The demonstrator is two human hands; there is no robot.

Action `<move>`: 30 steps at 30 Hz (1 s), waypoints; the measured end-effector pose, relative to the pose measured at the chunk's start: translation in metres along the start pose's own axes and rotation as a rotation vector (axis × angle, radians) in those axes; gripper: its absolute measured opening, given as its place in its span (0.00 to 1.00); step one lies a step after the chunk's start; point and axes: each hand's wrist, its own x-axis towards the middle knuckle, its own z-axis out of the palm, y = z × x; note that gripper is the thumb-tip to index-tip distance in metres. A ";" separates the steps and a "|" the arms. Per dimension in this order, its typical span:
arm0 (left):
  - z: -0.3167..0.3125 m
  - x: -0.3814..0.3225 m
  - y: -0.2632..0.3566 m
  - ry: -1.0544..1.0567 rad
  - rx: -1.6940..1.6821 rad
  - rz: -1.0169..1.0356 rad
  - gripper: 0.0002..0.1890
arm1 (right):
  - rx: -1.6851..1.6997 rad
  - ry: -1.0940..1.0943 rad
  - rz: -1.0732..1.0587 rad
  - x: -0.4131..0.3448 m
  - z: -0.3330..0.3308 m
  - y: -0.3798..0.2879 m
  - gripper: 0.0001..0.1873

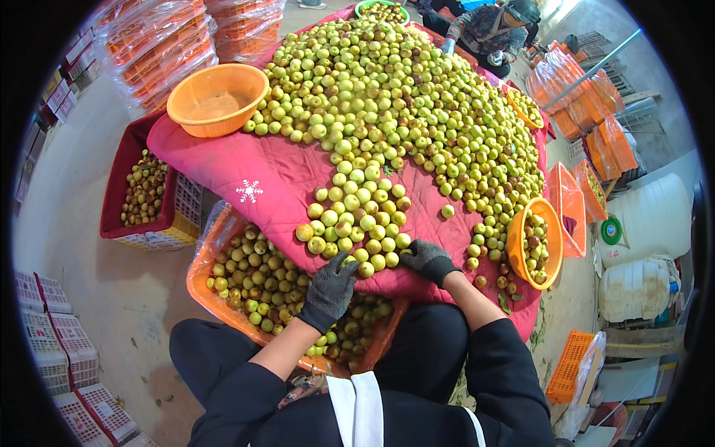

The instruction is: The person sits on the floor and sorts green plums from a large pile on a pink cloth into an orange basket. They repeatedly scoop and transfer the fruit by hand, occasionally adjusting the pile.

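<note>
A heap of green jujubes (pixel 357 84), some with brown patches, covers a red quilted cloth (pixel 279 173). A loose group of the jujubes (pixel 357 212) reaches to the cloth's near edge. My left hand (pixel 332 286), in a dark dotted work glove, touches a jujube at that edge, its fingertips partly hidden. My right hand (pixel 429 260), gloved alike, has its fingers against a fruit on the group's right side. Whether either hand grips a fruit cannot be told. Below the edge, between my knees, stands a lined orange crate (pixel 195 279) holding many jujubes.
An orange plastic basin (pixel 218 103) rests at the cloth's left corner. On the right, a tilted orange basket (pixel 550 240) holds browner jujubes. A red-lined crate (pixel 120 190) with fruit stands at left. Across the heap a person (pixel 489 33) sits, one gloved hand at the fruit.
</note>
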 end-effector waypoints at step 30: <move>-0.051 -0.056 -0.031 -0.579 -0.243 -0.113 0.23 | 0.829 -0.052 -0.991 0.106 0.047 -0.501 0.15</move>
